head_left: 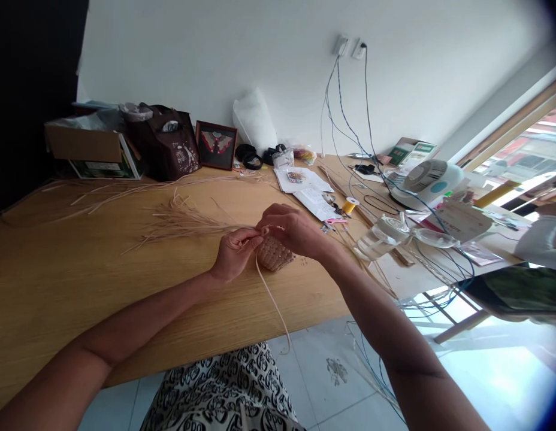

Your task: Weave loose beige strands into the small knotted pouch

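Observation:
A small woven basket piece (274,256), pinkish tan, rests on the wooden table under my hands. My left hand (235,251) pinches the loose strands at the piece's upper left edge between thumb and fingers. From the same spot a bundle of thin fibre strands (183,221) fans out to the left across the table. My right hand (298,230) curls over the top of the piece, its fingertips closed at the rim close to the left thumb. One long pale strand (273,299) hangs from there past the table's front edge. The right fingertips are partly hidden.
Along the back stand a cardboard box (84,143), a dark bag (163,140) and a framed picture (216,145). To the right are papers (316,200), a yellow thread spool (350,205), a clear plastic jug (381,236), a white fan (426,182) and trailing cables.

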The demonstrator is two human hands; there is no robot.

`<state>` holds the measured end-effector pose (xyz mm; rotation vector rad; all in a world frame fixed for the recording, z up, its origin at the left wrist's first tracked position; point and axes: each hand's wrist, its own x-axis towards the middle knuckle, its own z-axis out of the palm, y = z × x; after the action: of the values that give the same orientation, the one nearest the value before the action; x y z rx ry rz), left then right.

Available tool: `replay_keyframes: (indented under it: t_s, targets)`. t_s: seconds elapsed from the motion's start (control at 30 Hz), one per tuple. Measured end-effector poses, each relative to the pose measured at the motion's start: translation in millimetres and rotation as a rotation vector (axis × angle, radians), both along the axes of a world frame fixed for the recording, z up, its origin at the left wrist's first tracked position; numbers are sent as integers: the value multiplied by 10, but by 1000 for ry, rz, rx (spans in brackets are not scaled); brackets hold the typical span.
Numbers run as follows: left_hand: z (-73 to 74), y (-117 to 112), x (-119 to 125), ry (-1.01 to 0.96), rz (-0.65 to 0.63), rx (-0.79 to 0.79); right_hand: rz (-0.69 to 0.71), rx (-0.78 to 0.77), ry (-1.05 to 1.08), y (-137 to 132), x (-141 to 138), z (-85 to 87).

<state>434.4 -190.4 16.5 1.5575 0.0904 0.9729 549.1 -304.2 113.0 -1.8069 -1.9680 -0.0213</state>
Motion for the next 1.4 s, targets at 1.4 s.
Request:
replay_keyframes:
  t_s: [1.4]
  targets:
    - [552,169,-366,450,-241,-226,153,103,-444,-56,28,268]
